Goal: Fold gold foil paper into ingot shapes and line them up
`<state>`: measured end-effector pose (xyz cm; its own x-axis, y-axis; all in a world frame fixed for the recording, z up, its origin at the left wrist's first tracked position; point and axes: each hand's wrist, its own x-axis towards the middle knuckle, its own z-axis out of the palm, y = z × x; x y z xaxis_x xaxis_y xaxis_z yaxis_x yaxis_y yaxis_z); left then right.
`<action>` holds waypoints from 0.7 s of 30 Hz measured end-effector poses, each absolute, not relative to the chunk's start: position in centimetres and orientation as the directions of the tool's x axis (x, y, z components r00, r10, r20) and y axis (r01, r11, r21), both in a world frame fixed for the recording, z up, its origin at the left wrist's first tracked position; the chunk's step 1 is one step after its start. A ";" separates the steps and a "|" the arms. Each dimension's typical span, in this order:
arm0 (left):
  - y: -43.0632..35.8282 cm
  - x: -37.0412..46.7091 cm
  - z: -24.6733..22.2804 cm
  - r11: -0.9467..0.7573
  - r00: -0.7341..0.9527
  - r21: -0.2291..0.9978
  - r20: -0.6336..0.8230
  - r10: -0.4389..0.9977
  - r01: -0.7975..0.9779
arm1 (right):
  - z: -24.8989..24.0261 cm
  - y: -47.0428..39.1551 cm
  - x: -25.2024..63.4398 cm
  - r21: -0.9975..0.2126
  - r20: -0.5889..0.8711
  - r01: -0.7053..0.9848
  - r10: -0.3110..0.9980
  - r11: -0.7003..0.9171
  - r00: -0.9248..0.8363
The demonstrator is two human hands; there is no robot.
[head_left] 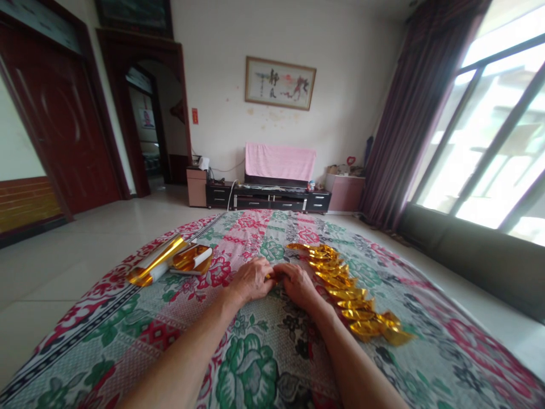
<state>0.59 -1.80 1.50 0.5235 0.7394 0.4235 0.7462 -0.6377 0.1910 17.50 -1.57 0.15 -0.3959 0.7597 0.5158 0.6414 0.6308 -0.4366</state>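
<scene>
My left hand (pixel 254 278) and my right hand (pixel 295 284) meet over the middle of the flowered cloth, fingers closed together. Between them a small bit of gold foil paper (pixel 269 276) shows; the rest of it is covered by my fingers. To the right of my right hand lies a row of folded gold foil ingots (pixel 340 281), several of them, in a slanting line. On the left, away from my left hand, rest a curled gold foil sheet (pixel 159 262) with a white back and a stack of gold foil sheets (pixel 193 259), partly curled.
The patterned cloth (pixel 247 369) covers a broad rounded surface in front of me. Beyond it stands a low black TV cabinet (pixel 268 201) with a pink cloth (pixel 279 161) draped above it. A purple curtain (pixel 419 113) and a window are on the right, a red door (pixel 63 108) on the left.
</scene>
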 end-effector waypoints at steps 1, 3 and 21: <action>-1.8 0.6 1.5 -0.639 0.526 0.185 0.423 0.738 0.747 | 0.1 -1.5 17.5 -0.440 0.516 0.640 0.761 0.630 -0.394; -1.7 0.6 1.5 -0.640 0.529 0.171 0.428 0.733 0.749 | 0.1 -1.5 17.5 -0.452 0.519 0.629 0.760 0.632 -0.391; -0.4 0.1 0.5 -0.618 0.456 0.445 0.423 0.783 0.648 | 1.6 -2.1 18.2 -0.513 0.459 0.542 0.746 0.666 -0.483</action>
